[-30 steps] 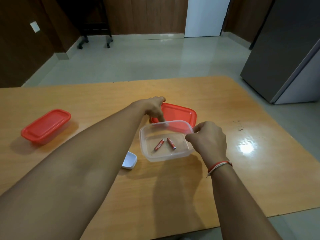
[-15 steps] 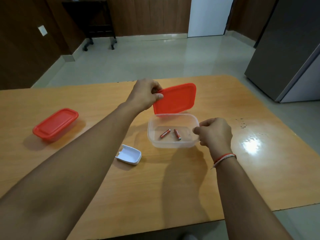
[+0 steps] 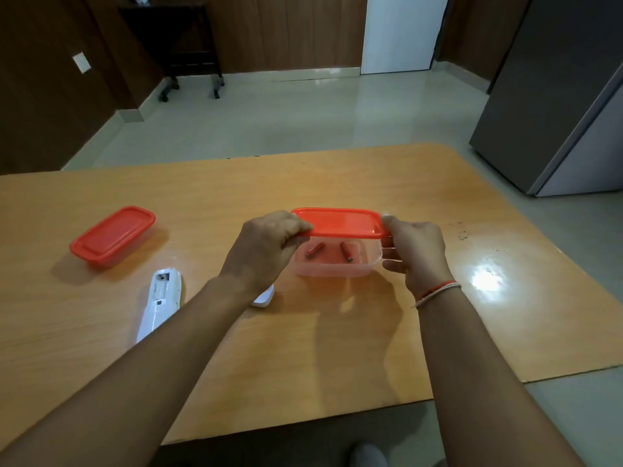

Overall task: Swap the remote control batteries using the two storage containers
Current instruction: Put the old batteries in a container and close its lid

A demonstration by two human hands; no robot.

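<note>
Whereas half a second ago the left hand alone held the red lid tilted up behind the clear container while the right hand pinched the container's rim, both hands now carry the red lid point(image 3: 338, 221) level over the clear container point(image 3: 337, 262), which sits near the middle of the wooden table point(image 3: 337, 348). A white remote point(image 3: 161, 303), lying back-up with its battery bay open, has come into view at the left; the second, lidded red container point(image 3: 113, 235) rests well apart on the far left. At the lid's left edge the left hand point(image 3: 266, 251) is curled closed in a pinch; the right hand point(image 3: 416, 251) grips the right edge with thumb on top, its lower fingers loosely spread beside the container wall. Just behind the left wrist peeks the white battery cover point(image 3: 264, 298). Inside the container lie two red batteries point(image 3: 332, 251), apart from each other.
</note>
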